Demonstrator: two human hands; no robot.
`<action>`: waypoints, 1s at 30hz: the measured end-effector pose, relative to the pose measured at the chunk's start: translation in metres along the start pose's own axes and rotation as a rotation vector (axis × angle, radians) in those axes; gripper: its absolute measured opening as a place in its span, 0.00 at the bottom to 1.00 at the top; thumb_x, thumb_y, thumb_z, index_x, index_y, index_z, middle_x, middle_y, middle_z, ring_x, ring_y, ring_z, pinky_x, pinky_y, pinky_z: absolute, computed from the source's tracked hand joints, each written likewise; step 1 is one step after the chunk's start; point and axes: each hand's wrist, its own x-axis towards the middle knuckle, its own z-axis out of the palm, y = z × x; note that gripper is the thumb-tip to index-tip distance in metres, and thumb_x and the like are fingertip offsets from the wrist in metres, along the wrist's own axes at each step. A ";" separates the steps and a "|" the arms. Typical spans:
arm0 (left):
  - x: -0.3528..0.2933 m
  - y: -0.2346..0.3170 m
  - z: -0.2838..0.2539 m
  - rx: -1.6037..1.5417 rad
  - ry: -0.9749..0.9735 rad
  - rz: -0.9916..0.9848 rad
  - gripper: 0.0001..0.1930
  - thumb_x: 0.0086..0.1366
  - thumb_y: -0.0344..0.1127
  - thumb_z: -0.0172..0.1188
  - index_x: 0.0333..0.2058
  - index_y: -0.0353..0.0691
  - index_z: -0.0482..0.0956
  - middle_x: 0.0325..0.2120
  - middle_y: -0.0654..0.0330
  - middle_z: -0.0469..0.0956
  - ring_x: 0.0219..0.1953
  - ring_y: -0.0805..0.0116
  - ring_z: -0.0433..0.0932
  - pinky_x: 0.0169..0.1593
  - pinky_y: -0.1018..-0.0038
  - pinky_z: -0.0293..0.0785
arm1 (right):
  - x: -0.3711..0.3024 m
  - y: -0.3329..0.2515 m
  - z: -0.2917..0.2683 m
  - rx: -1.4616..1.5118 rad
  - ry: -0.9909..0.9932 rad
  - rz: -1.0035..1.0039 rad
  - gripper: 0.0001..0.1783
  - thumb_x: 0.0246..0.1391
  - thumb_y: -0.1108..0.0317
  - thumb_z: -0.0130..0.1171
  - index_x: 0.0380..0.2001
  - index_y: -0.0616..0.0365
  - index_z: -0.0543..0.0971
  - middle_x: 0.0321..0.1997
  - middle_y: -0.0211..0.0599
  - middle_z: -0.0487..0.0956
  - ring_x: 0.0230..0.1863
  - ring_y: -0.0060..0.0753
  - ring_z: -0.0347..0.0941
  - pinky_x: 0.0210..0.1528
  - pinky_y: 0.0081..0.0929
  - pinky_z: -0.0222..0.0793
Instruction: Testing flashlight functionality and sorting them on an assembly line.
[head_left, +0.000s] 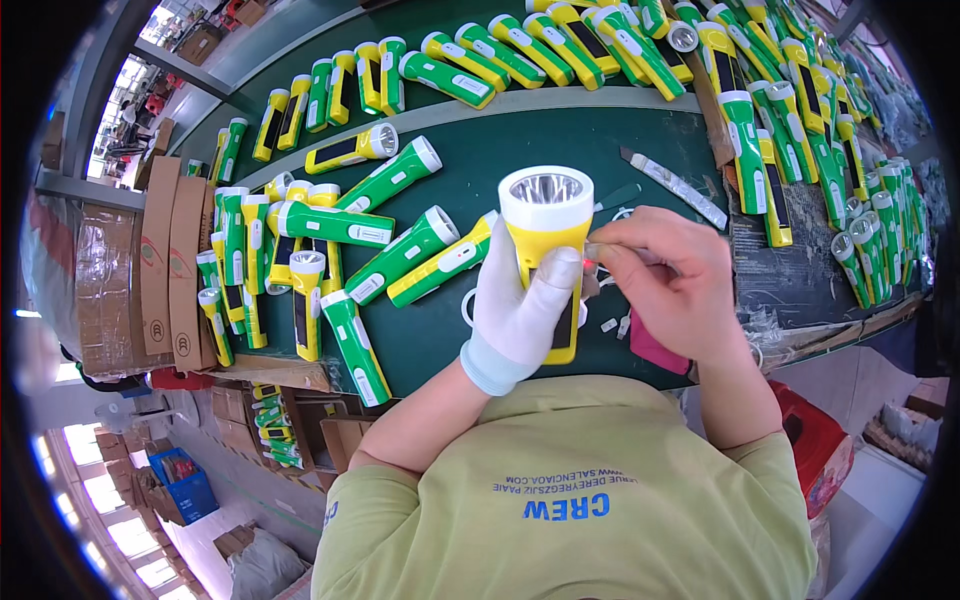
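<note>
My left hand (515,315), in a white glove, is wrapped round a yellow flashlight (548,235) with a white head and a dark panel on its body. The flashlight is held with its clear lens facing up. Bare, my right hand (665,280) pinches at the flashlight's right side, just below the head. A small red spot shows by those fingertips; what they grip is too small to make out. Close to the left hand, a green and yellow flashlight (440,262) and a green flashlight (405,255) lie on the green table (470,170).
Rows of green and yellow flashlights (500,55) line the far side, with more piled at right (800,110) and left. A flat blade-like tool (675,188) lies beyond my right hand. A pink item (655,345) sits near the table's front edge. Cardboard (188,270) stands at left.
</note>
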 end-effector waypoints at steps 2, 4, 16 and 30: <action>0.000 0.001 0.005 0.016 0.049 0.027 0.22 0.68 0.38 0.54 0.55 0.35 0.60 0.37 0.59 0.75 0.32 0.75 0.75 0.37 0.76 0.75 | 0.000 0.000 0.007 -0.012 0.040 -0.049 0.04 0.50 0.82 0.58 0.31 0.65 0.79 0.26 0.35 0.77 0.21 0.20 0.70 0.21 0.16 0.63; 0.000 0.000 0.007 -0.005 0.057 0.055 0.22 0.69 0.43 0.53 0.54 0.36 0.61 0.35 0.59 0.75 0.30 0.75 0.75 0.36 0.77 0.75 | 0.000 0.000 0.008 0.020 0.065 0.017 0.04 0.51 0.82 0.58 0.31 0.65 0.79 0.25 0.33 0.77 0.23 0.20 0.71 0.22 0.16 0.64; 0.029 0.007 -0.018 -0.476 0.076 -0.197 0.22 0.70 0.55 0.48 0.49 0.44 0.66 0.33 0.62 0.74 0.34 0.72 0.76 0.42 0.71 0.74 | -0.029 0.040 0.002 0.332 0.128 0.525 0.05 0.54 0.72 0.62 0.27 0.57 0.76 0.24 0.23 0.75 0.23 0.10 0.62 0.26 0.13 0.59; 0.043 -0.016 0.003 -0.390 0.043 -0.051 0.38 0.64 0.73 0.37 0.46 0.38 0.69 0.23 0.62 0.73 0.21 0.75 0.70 0.23 0.80 0.67 | -0.020 0.016 0.023 -0.155 -0.078 0.165 0.22 0.38 0.57 0.76 0.30 0.61 0.79 0.29 0.36 0.81 0.28 0.28 0.78 0.29 0.24 0.73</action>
